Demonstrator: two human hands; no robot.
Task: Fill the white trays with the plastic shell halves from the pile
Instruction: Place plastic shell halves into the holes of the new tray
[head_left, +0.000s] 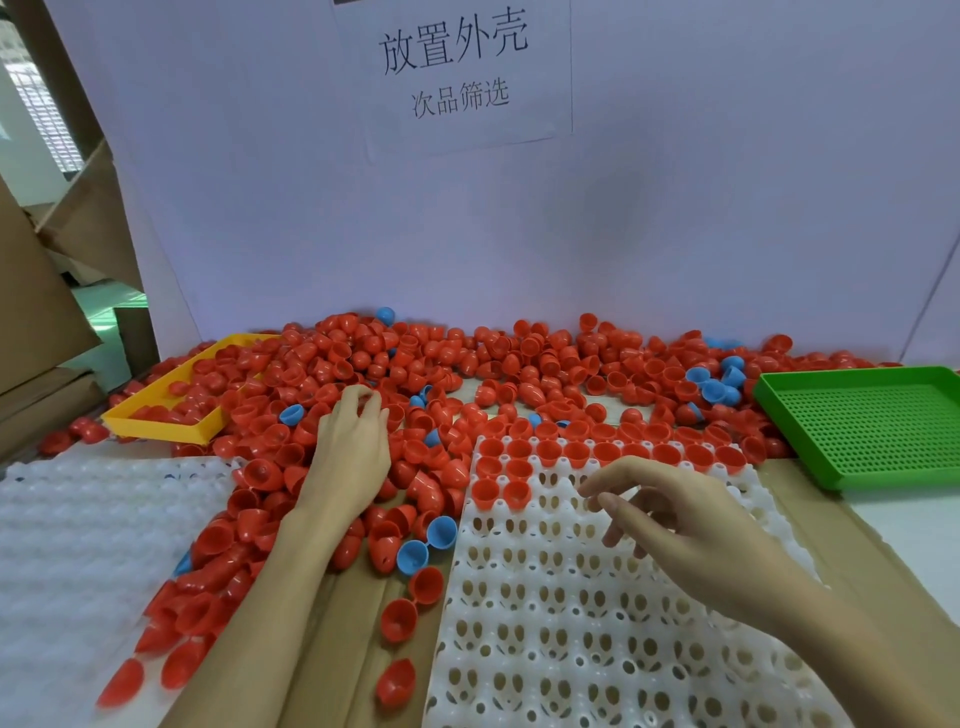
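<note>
Two bare forearms reach forward from the lower edge of the frame. The left hand is stretched farther out, palm down, wrist straight, its fingertips curled downward at the far end; whether they pinch anything cannot be told. The right hand hovers nearer, angled toward the left, its back turned up and fingers loosely spread and slightly bent, holding nothing. The right forearm enters from the lower right corner, the left from lower centre.
</note>
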